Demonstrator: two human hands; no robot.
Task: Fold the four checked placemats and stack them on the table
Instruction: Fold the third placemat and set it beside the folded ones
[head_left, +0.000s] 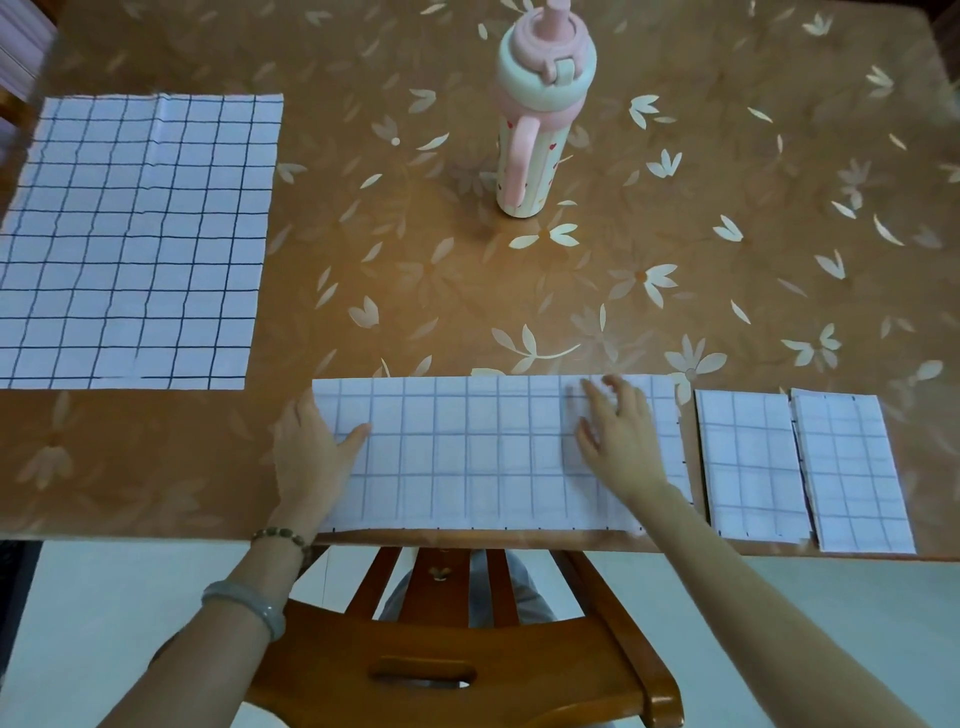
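Fingers of R hand (618, 441): spread, pressing flat. L hand (311, 457): fingers together, thumb on top, at left end. Third placemat (467, 457): long strip, near table (675, 234) edge. Step, prob.: smoothing first fold. Next: fold end to end, corners matched.

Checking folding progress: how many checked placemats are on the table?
4. An unfolded placemat lies flat far left; a half-folded placemat at the near edge, left hand and right hand on it; two folded placemats side by side at right. More could lie beneath.
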